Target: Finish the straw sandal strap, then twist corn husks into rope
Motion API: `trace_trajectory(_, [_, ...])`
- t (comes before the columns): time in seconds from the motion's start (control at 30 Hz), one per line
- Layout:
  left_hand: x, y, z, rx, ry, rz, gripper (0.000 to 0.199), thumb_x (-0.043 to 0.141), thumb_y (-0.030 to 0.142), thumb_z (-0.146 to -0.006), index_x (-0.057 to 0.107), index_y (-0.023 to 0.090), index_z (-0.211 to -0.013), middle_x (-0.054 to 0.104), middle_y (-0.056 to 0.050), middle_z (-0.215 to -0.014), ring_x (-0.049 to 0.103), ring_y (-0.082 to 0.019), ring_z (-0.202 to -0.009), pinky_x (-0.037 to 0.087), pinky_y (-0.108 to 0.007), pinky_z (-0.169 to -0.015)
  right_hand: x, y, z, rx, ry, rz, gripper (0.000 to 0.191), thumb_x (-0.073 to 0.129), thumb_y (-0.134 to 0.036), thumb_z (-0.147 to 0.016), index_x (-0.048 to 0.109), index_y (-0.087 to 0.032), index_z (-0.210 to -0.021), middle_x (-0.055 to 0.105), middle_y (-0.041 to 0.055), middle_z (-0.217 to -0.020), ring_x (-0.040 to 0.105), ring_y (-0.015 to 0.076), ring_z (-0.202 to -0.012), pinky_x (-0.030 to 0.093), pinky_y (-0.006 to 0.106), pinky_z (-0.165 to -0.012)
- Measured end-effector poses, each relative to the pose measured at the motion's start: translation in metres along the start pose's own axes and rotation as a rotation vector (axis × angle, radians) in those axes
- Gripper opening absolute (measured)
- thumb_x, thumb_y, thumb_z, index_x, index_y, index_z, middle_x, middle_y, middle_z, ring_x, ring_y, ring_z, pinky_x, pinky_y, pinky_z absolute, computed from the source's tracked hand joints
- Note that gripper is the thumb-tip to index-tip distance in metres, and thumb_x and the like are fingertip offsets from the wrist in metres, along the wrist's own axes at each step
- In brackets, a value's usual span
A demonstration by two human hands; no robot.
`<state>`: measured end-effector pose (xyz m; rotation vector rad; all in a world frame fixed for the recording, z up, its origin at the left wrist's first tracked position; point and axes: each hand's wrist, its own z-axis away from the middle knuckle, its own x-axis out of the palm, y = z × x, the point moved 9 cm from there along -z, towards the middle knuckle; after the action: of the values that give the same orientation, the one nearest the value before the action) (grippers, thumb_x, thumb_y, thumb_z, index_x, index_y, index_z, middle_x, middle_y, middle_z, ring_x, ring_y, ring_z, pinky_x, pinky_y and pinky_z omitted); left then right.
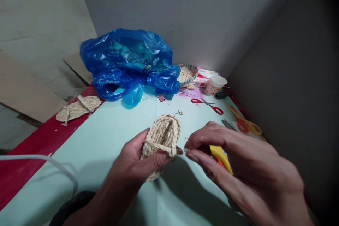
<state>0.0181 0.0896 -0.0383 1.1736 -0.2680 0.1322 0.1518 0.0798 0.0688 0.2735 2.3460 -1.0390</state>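
Note:
My left hand [143,164] is closed around a small slipper of braided straw [161,136], tilted up over the table, with the thumb across its strap. Just to the right of it, my right hand [233,159] pinches thumb and forefinger together. A tiny whitish bit shows between the fingertips, too small to name. Behind that hand lies a yellow and orange object [221,159], mostly hidden. A second braided straw slipper [78,108] rests flat at the table's left edge.
A crumpled blue plastic bag [129,63] fills the back of the pale table [111,127]. Beside it stand a woven basket [187,74] and a paper cup [215,84]. Red scissors [208,105] and orange-handled scissors [246,123] lie at right. A white cable [47,158] arches at lower left.

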Motion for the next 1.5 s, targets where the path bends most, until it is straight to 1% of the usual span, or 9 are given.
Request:
trace_trajectory(0.27, [-0.001, 0.0, -0.001, 0.038, -0.022, -0.022, 0.05, 0.079, 0.03, -0.064, 0.066, 0.016, -0.11, 0.074, -0.009, -0.095, 0.065, -0.026, -0.088, 0.047, -0.033, -0.078, 0.006, -0.019, 0.0, -0.128, 0.005, 0.123, 0.015, 0.068, -0.004, -0.081, 0.066, -0.015, -0.092, 0.068, 0.0006, -0.082, 0.061, 0.0102, -0.072, 0.05, 0.023, -0.07])
trace_trajectory(0.37, [-0.002, -0.001, -0.002, 0.051, -0.017, -0.03, 0.049, 0.077, 0.033, -0.066, 0.066, 0.016, -0.111, 0.074, -0.009, -0.095, 0.066, -0.025, -0.086, 0.048, -0.032, -0.078, 0.007, -0.02, 0.002, -0.126, 0.006, 0.181, 0.015, 0.068, -0.007, -0.082, 0.066, -0.016, -0.094, 0.068, -0.0001, -0.082, 0.061, 0.0104, -0.071, 0.05, 0.023, -0.069])
trace_trajectory(0.57, [-0.004, -0.002, -0.002, 0.031, 0.009, -0.029, 0.055, 0.08, 0.025, -0.061, 0.066, 0.017, -0.113, 0.074, -0.007, -0.095, 0.066, -0.026, -0.09, 0.048, -0.031, -0.078, 0.011, -0.019, 0.005, -0.148, 0.008, 0.233, 0.017, 0.068, -0.006, -0.08, 0.065, -0.016, -0.094, 0.068, 0.0001, -0.082, 0.059, 0.0113, -0.069, 0.049, 0.025, -0.067])
trace_trajectory(0.7, [-0.004, -0.001, -0.003, 0.047, 0.015, -0.054, 0.05, 0.079, 0.029, -0.061, 0.067, 0.017, -0.108, 0.074, -0.007, -0.092, 0.066, -0.026, -0.086, 0.048, -0.031, -0.075, 0.012, -0.015, 0.006, -0.121, 0.004, 0.252, 0.02, 0.066, -0.004, -0.081, 0.064, -0.017, -0.095, 0.067, 0.0002, -0.083, 0.058, 0.0127, -0.072, 0.049, 0.026, -0.067])
trace_trajectory(0.9, [-0.005, -0.002, -0.005, 0.044, 0.038, -0.101, 0.047, 0.079, 0.038, -0.063, 0.067, 0.017, -0.103, 0.073, -0.007, -0.087, 0.066, -0.024, -0.081, 0.05, -0.03, -0.072, 0.012, -0.018, 0.007, -0.173, -0.016, 0.288, 0.024, 0.068, 0.0, -0.076, 0.066, -0.015, -0.095, 0.064, 0.001, -0.08, 0.055, 0.0135, -0.073, 0.046, 0.026, -0.065])
trace_trajectory(1.07, [-0.006, 0.0, -0.005, 0.051, 0.076, -0.141, 0.044, 0.078, 0.037, -0.062, 0.068, 0.017, -0.101, 0.074, -0.007, -0.087, 0.067, -0.026, -0.082, 0.051, -0.03, -0.072, 0.011, -0.023, 0.008, -0.148, 0.05, 0.379, 0.012, 0.065, -0.005, -0.083, 0.064, -0.016, -0.086, 0.062, -0.0005, -0.074, 0.053, 0.0123, -0.07, 0.044, 0.025, -0.064])
trace_trajectory(1.2, [-0.008, 0.001, -0.004, 0.058, 0.111, -0.163, 0.044, 0.079, 0.037, -0.06, 0.069, 0.018, -0.099, 0.074, -0.007, -0.089, 0.067, -0.026, -0.082, 0.05, -0.031, -0.075, 0.013, -0.023, 0.009, -0.101, 0.044, 0.469, 0.016, 0.061, -0.007, -0.087, 0.06, -0.018, -0.075, 0.062, -0.0002, -0.073, 0.052, 0.0129, -0.068, 0.043, 0.026, -0.062])
trace_trajectory(1.37, [-0.011, 0.001, -0.004, 0.082, 0.158, -0.236, 0.034, 0.076, 0.035, -0.062, 0.067, 0.02, -0.091, 0.069, -0.002, -0.072, 0.063, -0.021, -0.072, 0.046, -0.025, -0.062, 0.018, -0.023, 0.01, -0.15, -0.02, 0.522, 0.015, 0.062, -0.008, -0.086, 0.059, -0.018, -0.075, 0.063, 0.0018, -0.076, 0.051, 0.015, -0.07, 0.041, 0.029, -0.064])
trace_trajectory(1.5, [-0.012, 0.003, -0.005, 0.108, 0.18, -0.278, 0.027, 0.075, 0.033, -0.062, 0.066, 0.02, -0.085, 0.062, 0.001, -0.064, 0.059, -0.019, -0.069, 0.041, -0.022, -0.056, 0.017, -0.024, 0.009, -0.156, -0.009, 0.5, 0.017, 0.06, -0.009, -0.086, 0.059, -0.016, -0.07, 0.061, 0.0033, -0.07, 0.049, 0.0156, -0.065, 0.039, 0.031, -0.06])
